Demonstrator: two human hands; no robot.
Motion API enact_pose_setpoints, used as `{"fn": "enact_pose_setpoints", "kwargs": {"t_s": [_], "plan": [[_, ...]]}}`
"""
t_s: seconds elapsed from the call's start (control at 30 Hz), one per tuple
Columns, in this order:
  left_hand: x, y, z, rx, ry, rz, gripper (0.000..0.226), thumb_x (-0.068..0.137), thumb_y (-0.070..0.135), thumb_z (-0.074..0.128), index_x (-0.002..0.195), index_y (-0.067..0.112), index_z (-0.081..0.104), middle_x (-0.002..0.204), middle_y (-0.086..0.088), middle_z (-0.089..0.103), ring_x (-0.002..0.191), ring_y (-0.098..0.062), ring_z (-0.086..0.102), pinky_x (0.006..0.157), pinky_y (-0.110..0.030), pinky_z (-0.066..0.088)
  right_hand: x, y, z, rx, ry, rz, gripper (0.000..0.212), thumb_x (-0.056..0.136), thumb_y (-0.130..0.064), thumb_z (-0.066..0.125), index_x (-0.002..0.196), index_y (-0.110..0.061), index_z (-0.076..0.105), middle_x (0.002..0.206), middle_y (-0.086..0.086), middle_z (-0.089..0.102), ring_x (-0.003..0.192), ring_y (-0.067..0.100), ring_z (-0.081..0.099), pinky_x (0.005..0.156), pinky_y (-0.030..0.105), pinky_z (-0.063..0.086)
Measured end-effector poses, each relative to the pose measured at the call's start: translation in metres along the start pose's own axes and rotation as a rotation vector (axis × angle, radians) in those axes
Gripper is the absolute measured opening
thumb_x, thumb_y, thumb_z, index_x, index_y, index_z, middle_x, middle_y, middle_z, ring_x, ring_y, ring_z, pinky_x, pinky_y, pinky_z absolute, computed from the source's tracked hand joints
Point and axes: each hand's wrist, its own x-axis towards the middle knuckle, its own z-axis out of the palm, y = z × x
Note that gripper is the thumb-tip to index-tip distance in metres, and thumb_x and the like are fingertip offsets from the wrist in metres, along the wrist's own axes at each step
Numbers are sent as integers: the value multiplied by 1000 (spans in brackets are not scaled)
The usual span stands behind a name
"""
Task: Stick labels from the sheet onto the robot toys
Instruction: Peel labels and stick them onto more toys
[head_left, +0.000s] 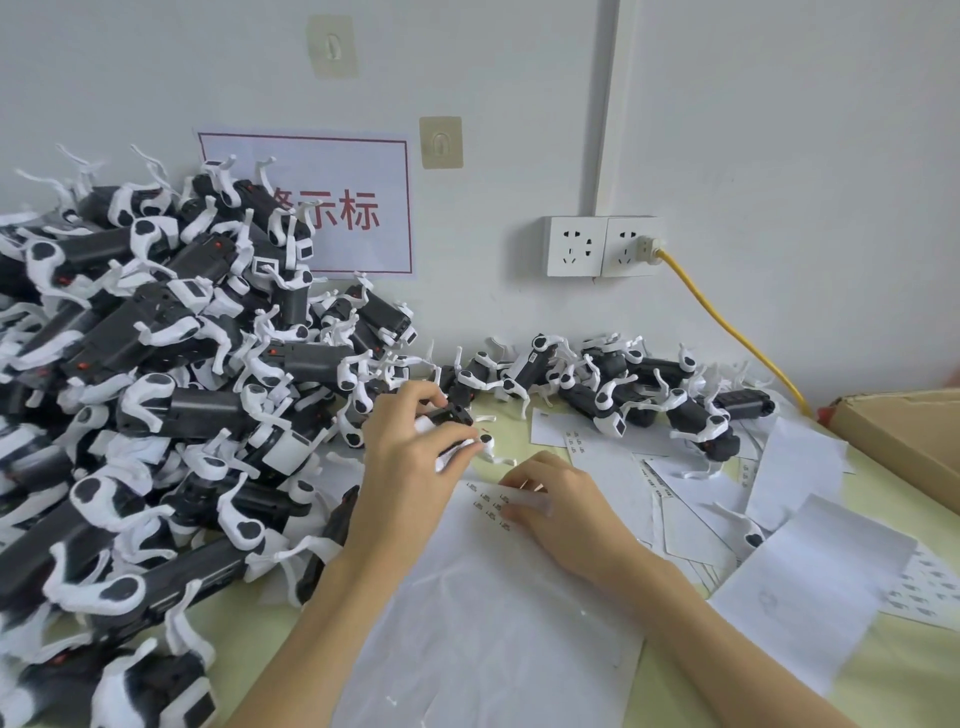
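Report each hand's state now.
Left hand: grips a robot toy.
Right hand: fingertips on the label sheet; grip cannot be told.
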Motion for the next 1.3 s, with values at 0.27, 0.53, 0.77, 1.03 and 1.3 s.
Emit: {"fn": "enact_pose_setpoints", "kwargs": {"t_s": [0.27,0.53,0.77,1.03,1.3], "plan": [[-9,-6,6,40,-221,144,19,90,36,77,82,18,80,122,0,50,107,-22,47,89,-45,43,-2,-14,-20,29,-23,-75,11,98,-9,70,108,-9,74,104,1,59,94,15,61,92,28,50],[-6,-4,0,97,-296,165,22,95,26,76,78,11,75,113,-8,61,95,-30,58,82,-51,48,-2,-19,-32,-21,4,-184,14,101,-5,65,110,-5,75,105,0,57,93,16,56,92,29,48],[-3,-4,-4,215,-284,235,18,93,15,80,80,10,69,108,-10,65,81,-33,61,68,-52,49,-4,-23,-31,28,23,-225,24,100,-2,63,116,-17,73,100,-6,64,96,13,61,91,36,52],[-4,-10,0,252,-256,235,15,90,11,83,82,13,70,104,-9,65,78,-34,59,66,-48,46,-4,-26,-31,122,52,-248,19,99,-2,65,108,-19,65,94,-9,66,95,16,63,90,47,56],[-4,-14,2,254,-232,259,15,89,12,83,81,13,70,102,-7,64,77,-32,58,65,-48,47,-4,-25,-30,116,53,-250,24,98,-2,66,112,-22,69,96,-10,66,96,8,64,90,35,55]]}}
